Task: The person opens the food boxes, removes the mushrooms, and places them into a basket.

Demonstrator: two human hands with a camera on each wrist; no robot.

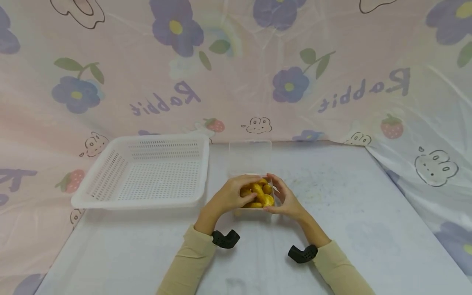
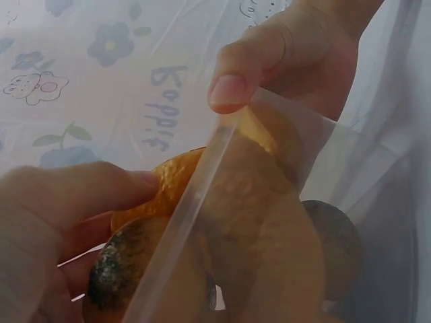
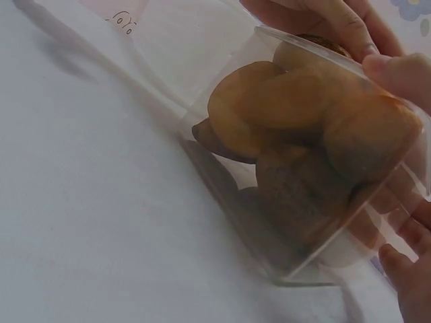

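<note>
A clear plastic box (image 1: 254,213) with rounded, gold-coloured lumps (image 1: 261,192) inside stands on the white table. Its hinged lid (image 1: 250,157) is raised at the back. My left hand (image 1: 234,192) reaches over the box's left side, with the thumb inside among the lumps. The left wrist view shows that hand holding a lump (image 2: 176,178) between thumb and fingers; next to it is a lump with a blackish patch (image 2: 121,266). My right hand (image 1: 289,200) grips the right side of the box, thumb at the front corner, fingers at the back. Through the wall in the right wrist view several lumps (image 3: 296,94) show.
A white perforated basket (image 1: 140,205) stands to the left of the box. Behind the table (image 1: 332,229) hangs a pink patterned cloth (image 1: 236,82). Black curved devices (image 1: 225,239) sit on both wrists, by the beige sleeves (image 1: 191,262).
</note>
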